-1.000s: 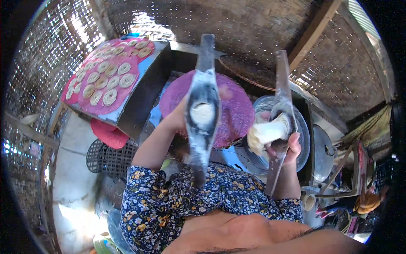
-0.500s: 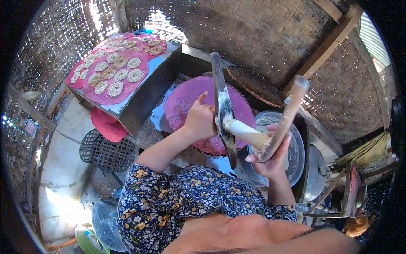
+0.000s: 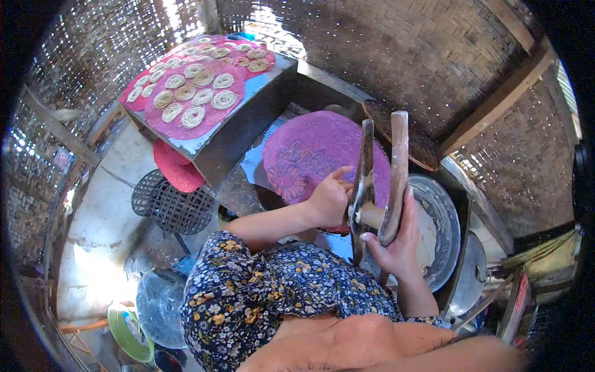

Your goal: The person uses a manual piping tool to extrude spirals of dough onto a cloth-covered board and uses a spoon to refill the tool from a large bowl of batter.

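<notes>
Standing behind all the things is a woven wall [image 3: 347, 56], the largest thing in view. Before it, toward the person's left, there is a dark, box-like bench [image 3: 254, 118], and pink mats [image 3: 158, 121] are spread over its top. To the right of this bench lies a round purple mat [image 3: 297, 142], and further right stands a wide grey basin [image 3: 445, 217] with pale matter inside.

Nearer to the person are two long wooden bars, a dark bar [image 3: 365, 155] on the left and a lighter bar [image 3: 400, 155] on the right, almost parallel and near each other. They look like two parts of one press. The right hand [image 3: 400, 251] is clamped on the lighter bar, its thumb on the near side. The left hand [image 3: 330, 201] is against the dark bar, but its grip is partly hidden, so one cannot tell whether its fingers close around it. Between the bars shows a short pale cylinder [image 3: 372, 214].

Probably the step in hand is the pressing of one part into the other. The next move seems to call for even force from both hands, with the bars kept parallel.

Smallest are the pale, noodle-like coils [image 3: 193, 117], laid separately on the pink mats.
</notes>
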{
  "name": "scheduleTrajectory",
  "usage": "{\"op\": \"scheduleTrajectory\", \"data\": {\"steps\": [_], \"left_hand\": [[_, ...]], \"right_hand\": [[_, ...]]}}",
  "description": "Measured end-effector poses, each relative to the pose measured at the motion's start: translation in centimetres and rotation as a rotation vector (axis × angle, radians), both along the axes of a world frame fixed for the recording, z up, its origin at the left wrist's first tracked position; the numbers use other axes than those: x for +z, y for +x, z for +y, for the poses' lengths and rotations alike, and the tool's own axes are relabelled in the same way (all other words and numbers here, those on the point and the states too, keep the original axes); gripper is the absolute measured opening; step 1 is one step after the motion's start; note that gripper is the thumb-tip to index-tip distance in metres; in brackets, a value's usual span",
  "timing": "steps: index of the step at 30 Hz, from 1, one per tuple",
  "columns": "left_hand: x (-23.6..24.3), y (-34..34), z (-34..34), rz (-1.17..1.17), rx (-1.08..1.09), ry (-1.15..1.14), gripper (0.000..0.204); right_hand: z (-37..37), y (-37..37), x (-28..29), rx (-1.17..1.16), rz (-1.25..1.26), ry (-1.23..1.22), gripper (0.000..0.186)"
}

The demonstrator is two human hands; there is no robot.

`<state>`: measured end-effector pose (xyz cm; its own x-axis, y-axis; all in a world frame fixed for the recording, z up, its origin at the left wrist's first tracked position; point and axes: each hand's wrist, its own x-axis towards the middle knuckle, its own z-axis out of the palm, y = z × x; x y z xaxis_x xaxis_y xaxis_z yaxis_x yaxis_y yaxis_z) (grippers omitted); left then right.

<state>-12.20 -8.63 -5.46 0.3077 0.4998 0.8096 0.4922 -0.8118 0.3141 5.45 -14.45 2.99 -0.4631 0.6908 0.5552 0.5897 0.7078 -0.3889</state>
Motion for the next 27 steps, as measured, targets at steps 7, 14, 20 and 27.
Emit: {"op": "scheduleTrajectory", "data": {"steps": [7, 14, 20, 27], "left_hand": [[-1.5, -0.3, 1.9, -0.149, 0.077, -0.036, 0.041], [2.6, -3.5, 3.9, -0.38, -0.75, -0.767, 0.081], [10.5, -4.1, 7.5, -0.984, -1.629, -0.653, 0.098], [6.5, -2.5, 9.5, -1.218, -1.484, -0.75, 0.069]], "right_hand": [[2.7, 0.3, -0.7, 0.126, 0.237, -0.394, 0.107], [2.2, 6.3, -5.0, 0.41, 0.528, -1.393, 0.102], [2.1, 4.8, -1.9, 0.56, 0.677, -1.71, 0.111], [3.3, 7.5, -1.1, 0.413, 0.613, -1.731, 0.105]]}}
